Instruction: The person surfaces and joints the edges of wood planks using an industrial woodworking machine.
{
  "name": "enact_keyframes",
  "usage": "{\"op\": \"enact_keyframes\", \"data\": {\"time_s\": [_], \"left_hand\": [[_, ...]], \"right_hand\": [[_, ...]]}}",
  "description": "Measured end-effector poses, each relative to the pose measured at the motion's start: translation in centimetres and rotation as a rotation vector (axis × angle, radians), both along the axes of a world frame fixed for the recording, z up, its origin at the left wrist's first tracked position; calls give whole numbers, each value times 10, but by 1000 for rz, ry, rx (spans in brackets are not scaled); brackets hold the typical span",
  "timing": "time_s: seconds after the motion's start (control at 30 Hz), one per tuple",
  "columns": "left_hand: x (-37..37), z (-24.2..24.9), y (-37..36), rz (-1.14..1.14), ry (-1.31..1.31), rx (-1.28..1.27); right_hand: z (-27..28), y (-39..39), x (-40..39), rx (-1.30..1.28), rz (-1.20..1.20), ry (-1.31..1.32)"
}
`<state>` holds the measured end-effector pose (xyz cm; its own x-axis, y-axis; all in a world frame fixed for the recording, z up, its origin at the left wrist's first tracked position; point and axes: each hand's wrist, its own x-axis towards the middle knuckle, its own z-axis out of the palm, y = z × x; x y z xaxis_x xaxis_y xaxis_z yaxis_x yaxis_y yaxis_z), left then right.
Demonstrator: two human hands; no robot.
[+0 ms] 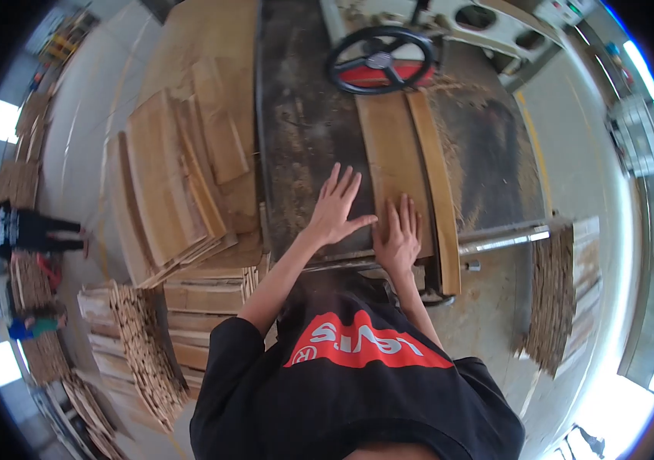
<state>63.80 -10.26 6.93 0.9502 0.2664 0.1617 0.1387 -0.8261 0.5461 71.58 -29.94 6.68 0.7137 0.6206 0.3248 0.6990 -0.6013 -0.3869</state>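
Observation:
A flat wooden board (390, 142) lies lengthwise on the dark machine table (304, 138), its far end under a black handwheel (380, 60). My right hand (399, 236) rests palm down on the near part of this board, fingers stretched out. To the left, my left hand (336, 208) is open with its fingers spread, over the table beside the board. Its thumb reaches toward the board's left edge; whether it touches cannot be told. Along the right of the board runs a narrow wooden strip (439, 184), which sticks out past the table's near edge.
Sawdust (461, 96) is scattered over the table. Stacked planks (164, 176) lie at the left, with more wood piles (139, 349) below and another stack (553, 299) at the right. A person in dark clothes (32, 230) stands far left. A metal rail (504, 238) edges the table.

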Motion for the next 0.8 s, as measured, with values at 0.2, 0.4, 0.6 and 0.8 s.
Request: {"op": "enact_keyframes", "data": {"time_s": [0.2, 0.4, 0.6, 0.8], "left_hand": [[-34, 4, 132, 567, -141, 243], [-64, -24, 235, 897, -65, 322], [-52, -47, 241, 1033, -74, 353], [-35, -47, 238, 1166, -23, 184]], "right_hand": [[-7, 45, 32, 51, -26, -20], [-6, 90, 64, 85, -36, -7], [-18, 123, 92, 271, 18, -102], [-18, 161, 115, 386, 78, -142]]}}
